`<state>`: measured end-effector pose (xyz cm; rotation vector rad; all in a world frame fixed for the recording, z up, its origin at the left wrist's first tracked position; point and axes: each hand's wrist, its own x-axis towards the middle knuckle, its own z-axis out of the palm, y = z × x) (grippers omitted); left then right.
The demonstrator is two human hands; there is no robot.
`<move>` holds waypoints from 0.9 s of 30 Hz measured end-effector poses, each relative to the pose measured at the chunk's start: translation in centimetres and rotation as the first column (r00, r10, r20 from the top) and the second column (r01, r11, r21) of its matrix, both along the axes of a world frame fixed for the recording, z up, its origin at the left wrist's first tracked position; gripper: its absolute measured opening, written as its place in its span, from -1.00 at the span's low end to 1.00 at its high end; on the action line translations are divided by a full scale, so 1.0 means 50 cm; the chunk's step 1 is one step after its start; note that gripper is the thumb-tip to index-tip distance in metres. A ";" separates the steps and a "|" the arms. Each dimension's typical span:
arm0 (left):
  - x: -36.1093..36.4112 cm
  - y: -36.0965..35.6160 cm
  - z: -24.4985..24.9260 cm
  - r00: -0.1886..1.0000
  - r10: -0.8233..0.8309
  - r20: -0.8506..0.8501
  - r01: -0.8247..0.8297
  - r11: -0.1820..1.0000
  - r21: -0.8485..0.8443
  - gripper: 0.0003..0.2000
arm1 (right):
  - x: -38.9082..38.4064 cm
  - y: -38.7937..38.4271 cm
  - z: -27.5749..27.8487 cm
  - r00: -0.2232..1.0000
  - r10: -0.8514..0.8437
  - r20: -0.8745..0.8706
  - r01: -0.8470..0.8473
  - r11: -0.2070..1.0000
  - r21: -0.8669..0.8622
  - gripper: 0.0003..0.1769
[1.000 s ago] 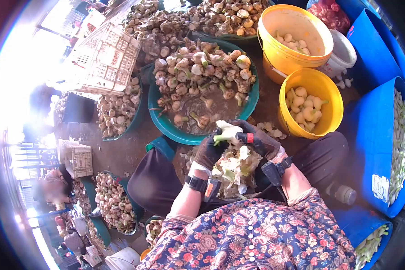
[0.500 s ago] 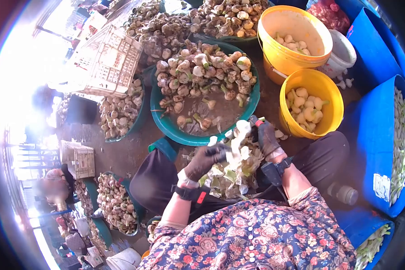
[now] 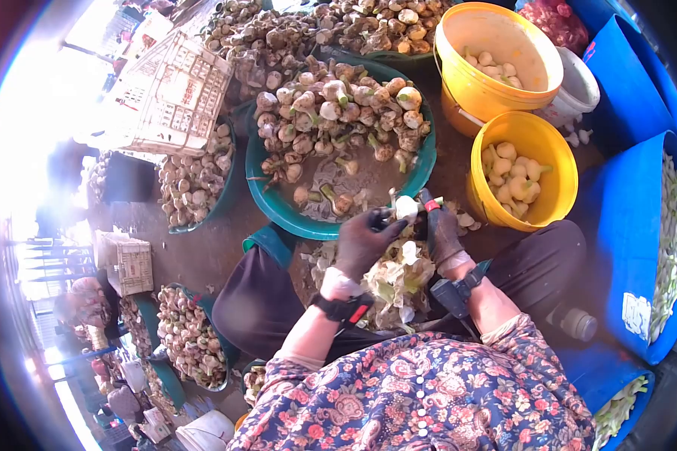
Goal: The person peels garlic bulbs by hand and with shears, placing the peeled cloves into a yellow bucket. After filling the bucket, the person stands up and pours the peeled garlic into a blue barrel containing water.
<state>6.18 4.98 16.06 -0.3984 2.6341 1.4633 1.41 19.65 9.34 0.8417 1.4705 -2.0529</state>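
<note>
A white, peeled-looking garlic bulb (image 3: 407, 207) is held between my two gloved hands, above the near rim of a green tub (image 3: 277, 213). My right hand (image 3: 442, 231) is closed round its stem side, with a small red piece (image 3: 432, 204) at the fingers that I cannot make out. From the other side, the bent fingers and thumb of my left hand (image 3: 364, 239) press on the bulb. Below them, pale garlic skins (image 3: 399, 282) are heaped between my legs. Unpeeled garlic bulbs (image 3: 342, 113) with brownish skins fill the far part of the tub.
A yellow bucket (image 3: 563, 169) of clean bulbs stands right of my hands, with another yellow bucket (image 3: 538, 37) behind it. Blue containers (image 3: 624, 248) line the right side. White crates (image 3: 177, 90) and more garlic tubs are at left. A bottle (image 3: 579, 325) lies by my right leg.
My left hand has moved up and right, from the loose skins to the garlic bulb. My right hand stays at nearly the same place with the bulb.
</note>
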 end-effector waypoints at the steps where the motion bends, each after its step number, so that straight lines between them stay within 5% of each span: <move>1: -0.012 0.024 0.007 1.000 -0.004 0.012 0.005 0.999 -0.037 -0.70 | 0.006 -0.009 -0.001 0.996 -0.049 -0.070 0.051 0.998 0.028 -0.65; 3: -0.024 0.040 -0.037 0.993 0.120 0.005 -0.120 0.993 -0.015 -0.74 | 0.008 -0.016 0.002 0.982 -0.087 -0.170 0.101 0.992 0.077 -0.64; 6: -0.025 0.022 -0.101 0.955 0.236 0.181 -0.293 0.851 0.436 -0.79 | 0.010 -0.013 -0.019 0.956 -0.014 -0.294 0.081 0.973 0.216 -0.64; 8: -0.026 0.015 -0.100 0.930 0.281 0.236 -0.364 0.781 0.508 -0.80 | 0.005 -0.020 -0.049 0.900 0.116 -0.421 0.065 0.917 0.392 -0.63; 9: -0.028 0.012 -0.096 0.917 0.300 0.263 -0.397 0.742 0.541 -0.81 | 0.007 -0.021 -0.039 0.934 0.064 -0.352 0.041 0.958 0.283 -0.63; 10: -0.026 -0.002 -0.121 0.924 0.297 0.243 -0.380 0.794 0.475 -0.83 | 0.014 -0.016 -0.027 0.961 0.021 -0.274 0.027 0.985 0.171 -0.63; 12: -0.017 -0.042 -0.157 0.959 0.256 0.123 -0.254 0.967 -0.038 -0.81 | 0.015 -0.009 -0.003 0.993 -0.021 -0.116 0.018 0.999 -0.028 -0.63; 13: -0.013 -0.063 -0.168 0.975 0.211 0.073 -0.179 0.935 -0.307 -0.80 | 0.009 -0.004 -0.001 0.999 -0.023 -0.044 0.018 0.993 -0.114 -0.64; 14: -0.009 -0.070 -0.138 0.934 0.243 0.264 -0.225 0.970 -0.094 -0.76 | 0.000 0.002 -0.001 0.999 -0.025 0.026 0.029 0.979 -0.200 -0.64; 15: 0.000 -0.079 -0.140 0.927 0.254 0.275 -0.240 0.967 -0.085 -0.73 | -0.003 0.008 -0.002 0.999 -0.031 0.042 0.041 0.969 -0.244 -0.64; 17: 0.016 -0.097 -0.134 0.968 0.054 0.244 -0.001 0.977 -0.213 -0.63 | 0.000 0.015 -0.006 0.996 -0.027 0.081 0.052 0.942 -0.330 -0.65; 20: -0.014 -0.109 -0.061 0.783 -0.033 0.621 0.202 0.958 -0.205 -0.53 | -0.007 0.022 -0.013 0.993 0.033 0.111 0.018 0.900 -0.434 -0.67; 21: -0.002 -0.152 -0.134 0.933 0.060 0.355 0.114 0.886 -0.449 -0.44 | -0.013 0.021 -0.011 0.995 0.028 0.095 0.015 0.907 -0.420 -0.68; 23: -0.033 -0.202 -0.210 0.933 0.282 0.223 -0.152 0.871 -0.467 -0.39 | -0.016 0.027 -0.006 0.997 0.015 0.071 0.013 0.925 -0.380 -0.69; 27: -0.107 -0.257 -0.315 0.846 0.214 0.488 -0.012 0.923 -0.384 -0.32 | -0.047 0.046 0.034 0.991 -0.070 0.118 0.118 0.876 -0.469 -0.72</move>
